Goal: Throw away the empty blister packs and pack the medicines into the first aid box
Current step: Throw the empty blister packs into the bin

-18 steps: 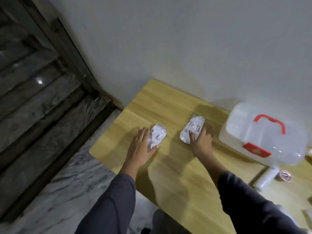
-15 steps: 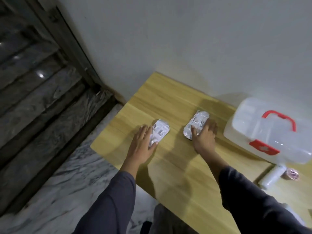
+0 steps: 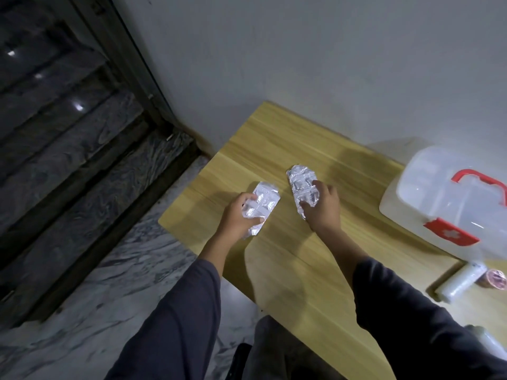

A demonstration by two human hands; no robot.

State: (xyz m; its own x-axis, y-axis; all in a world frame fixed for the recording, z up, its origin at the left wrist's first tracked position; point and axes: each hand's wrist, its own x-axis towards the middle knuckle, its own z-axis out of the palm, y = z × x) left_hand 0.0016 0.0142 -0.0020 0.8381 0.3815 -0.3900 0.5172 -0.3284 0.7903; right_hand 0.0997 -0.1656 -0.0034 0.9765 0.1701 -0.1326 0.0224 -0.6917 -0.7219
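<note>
Two crumpled silver blister packs are at the left end of the wooden table (image 3: 277, 267). My left hand (image 3: 238, 215) is closed around the left blister pack (image 3: 263, 202), which is tilted and raised off the wood. My right hand (image 3: 323, 209) pinches the right blister pack (image 3: 301, 185) between thumb and fingers; I cannot tell whether it still touches the table. The translucent first aid box (image 3: 439, 193), with a red handle and a red clasp, stands closed at the right.
A roll of white bandage (image 3: 459, 286) and a small pink-topped item (image 3: 496, 279) lie in front of the box. Another pale object (image 3: 487, 340) shows at the lower right. A grey wall backs the table; dark stone steps and marble floor lie to the left.
Both hands were lying flat beside the packs; now their fingers have closed on them. The left pack has come up off the table.
</note>
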